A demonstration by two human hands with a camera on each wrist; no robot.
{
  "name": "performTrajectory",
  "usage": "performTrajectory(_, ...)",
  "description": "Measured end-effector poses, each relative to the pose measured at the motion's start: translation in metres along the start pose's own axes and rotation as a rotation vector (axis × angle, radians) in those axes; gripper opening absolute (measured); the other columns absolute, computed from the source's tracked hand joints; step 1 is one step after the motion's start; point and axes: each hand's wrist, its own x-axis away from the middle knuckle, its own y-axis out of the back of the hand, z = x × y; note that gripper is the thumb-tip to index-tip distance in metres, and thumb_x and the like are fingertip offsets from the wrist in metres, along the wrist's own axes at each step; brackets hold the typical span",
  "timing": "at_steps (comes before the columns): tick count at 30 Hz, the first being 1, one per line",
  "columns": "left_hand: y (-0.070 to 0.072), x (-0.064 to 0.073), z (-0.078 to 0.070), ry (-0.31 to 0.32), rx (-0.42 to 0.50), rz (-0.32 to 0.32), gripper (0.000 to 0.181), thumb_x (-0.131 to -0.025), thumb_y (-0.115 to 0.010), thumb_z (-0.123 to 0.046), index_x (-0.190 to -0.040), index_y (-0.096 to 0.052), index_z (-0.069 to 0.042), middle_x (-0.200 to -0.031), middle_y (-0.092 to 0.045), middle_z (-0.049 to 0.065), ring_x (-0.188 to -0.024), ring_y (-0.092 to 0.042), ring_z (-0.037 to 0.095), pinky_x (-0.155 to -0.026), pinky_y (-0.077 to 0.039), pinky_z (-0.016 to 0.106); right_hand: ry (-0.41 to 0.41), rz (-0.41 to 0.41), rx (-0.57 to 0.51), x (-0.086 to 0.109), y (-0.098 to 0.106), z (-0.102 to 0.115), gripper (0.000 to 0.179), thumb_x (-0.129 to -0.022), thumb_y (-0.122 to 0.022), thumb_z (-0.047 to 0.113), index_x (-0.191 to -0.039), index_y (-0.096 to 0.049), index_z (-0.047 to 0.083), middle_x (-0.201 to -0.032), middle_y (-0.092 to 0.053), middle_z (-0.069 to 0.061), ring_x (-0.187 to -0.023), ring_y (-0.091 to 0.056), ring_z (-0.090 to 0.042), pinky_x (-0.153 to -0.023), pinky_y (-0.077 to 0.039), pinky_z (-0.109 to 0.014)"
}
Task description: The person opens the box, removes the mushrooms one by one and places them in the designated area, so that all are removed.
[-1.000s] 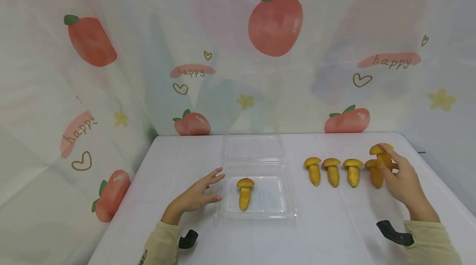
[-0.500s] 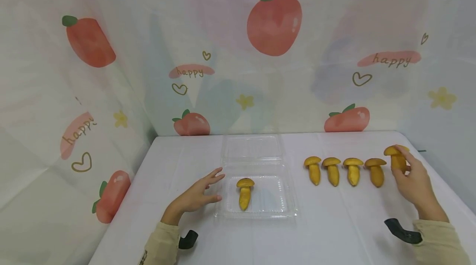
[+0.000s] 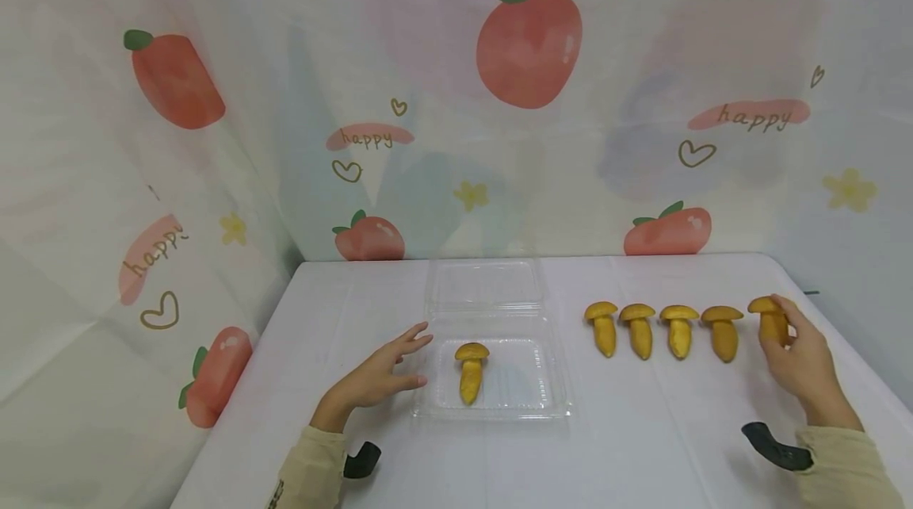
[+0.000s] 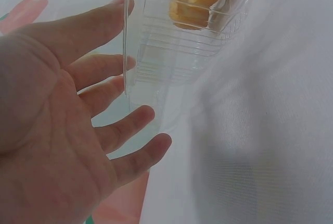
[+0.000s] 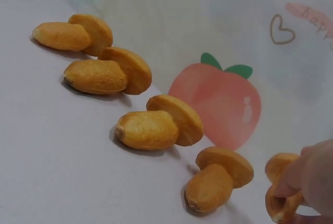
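Note:
At the right end of a row of yellow-brown mushrooms, my right hand [image 3: 804, 358] grips one mushroom [image 3: 772, 322] by its side, cap pointing away. In the right wrist view the fingers partly cover that mushroom [image 5: 282, 168]. My left hand [image 3: 376, 370] has its fingers spread beside the left edge of a clear plastic clamshell box [image 3: 528, 412], whose lid lies folded back. One mushroom [image 3: 470, 374] lies inside the box. The left wrist view shows the fingers at the box's wall [image 4: 171, 57]; whether they touch it I cannot tell.
Several more mushrooms lie in a row on the white table, from one mushroom [image 3: 601, 329] right of the box to another [image 3: 723, 333] beside my right hand. A fruit-printed curtain [image 3: 528, 160] stands behind the table and along its left side.
My right hand has carried its mushroom rightward and then down, away from over the neighbouring mushroom to the row's right end. The left hand and the box have stayed in place.

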Motion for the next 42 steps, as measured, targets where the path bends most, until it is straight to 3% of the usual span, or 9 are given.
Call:
performTrajectory(9, -0.001, -0.001, 0.001, -0.006, -0.006, -0.001, 0.069, -0.097, -0.069, -0.017, -0.156, -0.037, -0.002, -0.170, -0.020, 0.013, -0.155, -0.022, 0.041, -0.116, -0.034, 0.066, -0.083, 0.050, 0.012, -0.005, -0.002, -0.022, 0.067, -0.101, -0.039, 0.008, -0.158, -0.008, -0.006, -0.152, -0.017, -0.048, -0.138, -0.020, -0.067, -0.116, -0.016, -0.076)
performTrajectory(14, -0.001, -0.001, 0.001, 0.001, -0.003, -0.002, 0.069, -0.096, -0.069, -0.017, -0.156, -0.037, -0.003, -0.170, -0.020, 0.012, -0.155, -0.022, 0.041, -0.116, -0.034, 0.066, -0.086, 0.089, 0.033, -0.007, -0.003, -0.029, 0.069, -0.100, -0.040, 0.007, -0.158, -0.005, -0.006, -0.148, -0.019, -0.049, -0.134, -0.022, -0.069, -0.114, -0.017, -0.077)
performTrajectory(26, -0.001, -0.001, 0.002, -0.003, 0.003, 0.011, 0.069, -0.097, -0.069, -0.018, -0.156, -0.037, -0.003, -0.170, -0.019, 0.014, -0.156, -0.020, 0.041, -0.117, -0.033, 0.066, -0.064, 0.071, 0.137, -0.006, -0.011, -0.031, 0.068, -0.099, -0.041, 0.004, -0.159, -0.009, -0.004, -0.146, -0.026, -0.049, -0.121, -0.034, -0.064, -0.103, -0.030, -0.077)
performTrajectory(42, -0.001, 0.000, 0.001, 0.022, -0.003, -0.004, 0.069, -0.097, -0.069, -0.019, -0.156, -0.037, -0.006, -0.171, -0.020, 0.008, -0.156, -0.021, 0.040, -0.117, -0.033, 0.065, -0.113, 0.104, 0.087, -0.006, -0.013, -0.030, 0.070, -0.101, -0.040, 0.005, -0.160, -0.002, -0.001, -0.156, -0.010, -0.045, -0.141, -0.015, -0.067, -0.113, -0.017, -0.077)
